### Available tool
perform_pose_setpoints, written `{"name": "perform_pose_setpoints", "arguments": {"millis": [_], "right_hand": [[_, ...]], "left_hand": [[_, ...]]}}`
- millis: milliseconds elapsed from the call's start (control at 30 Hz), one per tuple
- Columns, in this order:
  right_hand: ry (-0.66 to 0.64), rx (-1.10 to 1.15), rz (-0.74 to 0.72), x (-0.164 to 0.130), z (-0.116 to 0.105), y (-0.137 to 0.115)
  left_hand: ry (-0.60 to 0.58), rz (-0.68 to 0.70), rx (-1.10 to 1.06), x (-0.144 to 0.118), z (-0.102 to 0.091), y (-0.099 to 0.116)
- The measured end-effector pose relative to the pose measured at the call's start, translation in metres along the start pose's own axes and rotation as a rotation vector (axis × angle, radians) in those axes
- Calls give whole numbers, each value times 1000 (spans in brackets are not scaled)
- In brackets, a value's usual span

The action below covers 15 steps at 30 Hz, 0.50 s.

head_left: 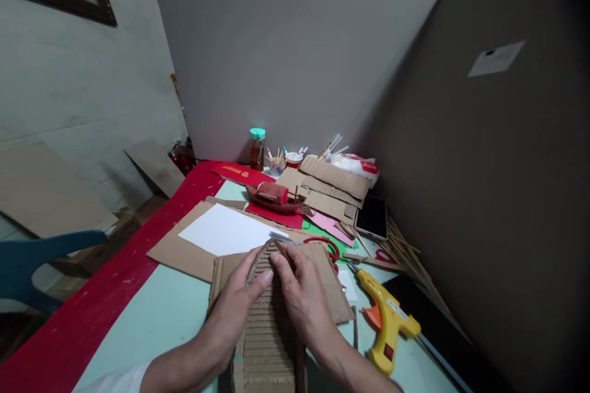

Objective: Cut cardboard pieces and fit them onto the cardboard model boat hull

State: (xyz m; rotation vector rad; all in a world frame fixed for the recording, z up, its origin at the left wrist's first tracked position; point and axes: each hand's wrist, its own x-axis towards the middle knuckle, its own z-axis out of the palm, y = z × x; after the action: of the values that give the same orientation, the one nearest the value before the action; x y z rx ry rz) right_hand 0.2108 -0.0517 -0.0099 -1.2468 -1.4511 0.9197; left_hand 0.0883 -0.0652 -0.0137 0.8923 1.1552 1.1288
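Observation:
Between my hands is a long piece of corrugated cardboard (270,331), ribbed across, with raised side strips and a narrowing far end. My left hand (239,301) grips its left edge near that end, thumb lying on the ribs. On the opposite side my right hand (302,288) pinches the right edge close to the tip. Beneath lies a flat cardboard sheet (334,288). Just past the tip are red-handled scissors (322,241), partly covered. A yellow hot glue gun (385,313) rests to the right of my right hand.
A small model boat (276,195) stands behind a white paper sheet (225,228). Further back are a bottle (257,150), cups of pens and sticks (294,159), and stacked cardboard (334,181). Thin wooden sticks (405,245) and a tablet (371,217) line the right side, beside a grey partition (483,166).

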Motion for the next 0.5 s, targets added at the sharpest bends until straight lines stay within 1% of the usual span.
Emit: {"name": "perform_pose_setpoints", "arguments": {"millis": [67,100,133,233,300,367,433,467,500], "right_hand": [[4,-29,-4,-2,2,2],[10,-49,1,-4,5,4],[15,-68,7,-6,9,6],[-7,-100,-1,-10,21,9],[-68,-107,-23,-8,20,3],[-169,-109,-50,-1,7,-9],[-312,-171,-87,11,-17,-22],[-445,-285,-115,18,-31,-27],[-477,-444,-153,26,-44,-30]], "left_hand": [[-92,-83,-150,-2,0,4],[-115,-106,-203,-3,-1,4],[-111,-110,-220,-3,-2,4],[11,-83,-127,-3,-6,3],[82,-90,-83,-2,-9,3],[121,-99,-104,-1,-14,8],[90,-100,-172,1,-20,16],[77,-93,-204,3,-24,21],[84,-86,-222,6,-28,26]]}}
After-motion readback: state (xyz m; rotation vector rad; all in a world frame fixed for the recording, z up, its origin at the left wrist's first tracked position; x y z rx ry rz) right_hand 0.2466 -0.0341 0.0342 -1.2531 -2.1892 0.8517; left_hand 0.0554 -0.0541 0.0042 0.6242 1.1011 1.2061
